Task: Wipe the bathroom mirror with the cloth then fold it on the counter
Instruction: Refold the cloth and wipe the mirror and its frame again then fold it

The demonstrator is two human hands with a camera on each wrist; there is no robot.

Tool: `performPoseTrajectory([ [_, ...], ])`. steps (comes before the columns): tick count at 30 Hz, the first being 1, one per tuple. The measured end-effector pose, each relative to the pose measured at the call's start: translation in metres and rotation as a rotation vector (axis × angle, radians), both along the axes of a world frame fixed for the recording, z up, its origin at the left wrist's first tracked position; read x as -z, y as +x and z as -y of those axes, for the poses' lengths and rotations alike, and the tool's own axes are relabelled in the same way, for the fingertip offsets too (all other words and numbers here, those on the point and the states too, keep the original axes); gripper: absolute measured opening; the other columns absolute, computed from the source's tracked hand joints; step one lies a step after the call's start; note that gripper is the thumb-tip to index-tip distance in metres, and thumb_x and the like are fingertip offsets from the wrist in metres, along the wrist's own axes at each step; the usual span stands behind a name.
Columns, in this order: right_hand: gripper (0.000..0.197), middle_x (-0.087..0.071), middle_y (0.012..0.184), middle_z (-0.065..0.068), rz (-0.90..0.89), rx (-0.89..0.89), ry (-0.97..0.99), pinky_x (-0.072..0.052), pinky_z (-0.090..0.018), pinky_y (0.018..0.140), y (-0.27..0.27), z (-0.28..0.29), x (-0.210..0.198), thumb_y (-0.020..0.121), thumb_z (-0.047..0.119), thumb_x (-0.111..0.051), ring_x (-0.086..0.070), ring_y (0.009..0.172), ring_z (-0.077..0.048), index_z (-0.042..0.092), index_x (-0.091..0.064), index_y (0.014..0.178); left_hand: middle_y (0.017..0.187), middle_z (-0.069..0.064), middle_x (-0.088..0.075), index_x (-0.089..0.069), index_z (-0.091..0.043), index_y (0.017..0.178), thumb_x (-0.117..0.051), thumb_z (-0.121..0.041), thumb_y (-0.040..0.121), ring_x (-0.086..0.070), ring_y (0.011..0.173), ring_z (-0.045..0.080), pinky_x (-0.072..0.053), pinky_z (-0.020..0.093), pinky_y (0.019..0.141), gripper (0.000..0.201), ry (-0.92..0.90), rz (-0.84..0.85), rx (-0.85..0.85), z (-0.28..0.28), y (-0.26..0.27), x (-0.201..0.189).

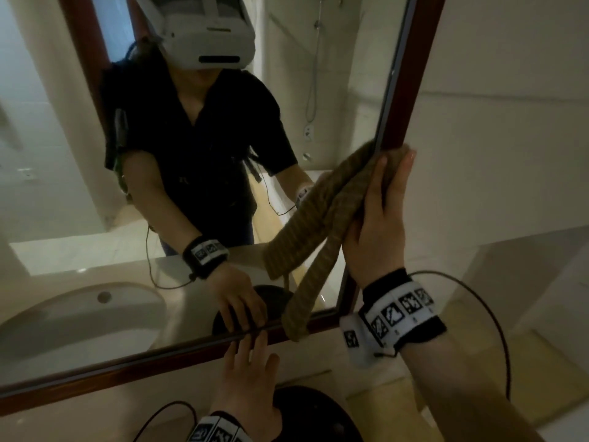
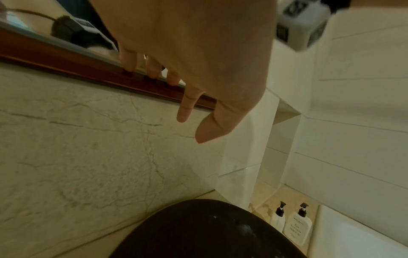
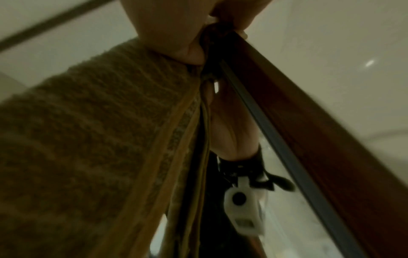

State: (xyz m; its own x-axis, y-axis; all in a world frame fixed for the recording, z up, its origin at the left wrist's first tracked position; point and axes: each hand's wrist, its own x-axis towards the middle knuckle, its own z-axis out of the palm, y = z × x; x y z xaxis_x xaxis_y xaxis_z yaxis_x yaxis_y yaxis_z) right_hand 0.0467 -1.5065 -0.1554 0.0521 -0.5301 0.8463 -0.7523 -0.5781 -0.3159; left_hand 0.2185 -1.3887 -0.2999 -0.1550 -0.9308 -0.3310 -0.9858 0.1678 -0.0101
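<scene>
The mirror (image 1: 95, 202) has a dark red-brown wooden frame (image 1: 411, 90). My right hand (image 1: 379, 224) lies flat, fingers straight, and presses a tan striped cloth (image 1: 315, 282) against the mirror's right edge, partly over the frame. One long end of the cloth hangs down to the bottom frame rail. In the right wrist view the cloth (image 3: 99, 139) drapes from under my right hand (image 3: 172, 34), beside the frame (image 3: 309, 122). My left hand (image 1: 248, 368) is open, its straight fingertips touching the bottom rail (image 2: 66, 59); the left hand (image 2: 198, 52) holds nothing.
A dark round tray (image 2: 209, 232) sits on the beige counter (image 1: 398, 397) below my left hand. Two white pump bottles (image 2: 295, 227) stand at the counter's right end by the tiled wall. The mirror reflects a white basin (image 1: 79, 314) and a person wearing a headset.
</scene>
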Motion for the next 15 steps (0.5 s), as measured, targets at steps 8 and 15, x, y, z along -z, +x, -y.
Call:
performPoseTrajectory([
  [8,0.074,0.014,0.157,-0.022,-0.053,0.018,0.295,-0.046,-0.018,0.09,-0.002,-0.034,0.146,0.091,0.011,-0.052,-0.055,0.116,-0.04,-0.002,-0.01,0.151,0.159,0.008,0.004,-0.032,-0.022,0.141,-0.05,-0.039,0.077,0.002,0.145,0.036,-0.002,0.05,0.117,0.069,-0.127,-0.049,-0.034,-0.007,-0.001,0.009],
  [15,0.08,0.008,0.16,0.001,0.293,-0.081,0.355,-0.026,-0.061,0.111,0.038,-0.051,0.143,0.09,0.034,-0.04,-0.012,0.146,-0.035,0.04,0.012,0.15,0.158,0.004,-0.002,-0.042,-0.02,0.132,-0.054,-0.042,0.073,-0.005,0.143,0.032,-0.008,0.048,0.115,0.065,-0.174,-0.094,0.008,-0.005,0.006,0.011],
])
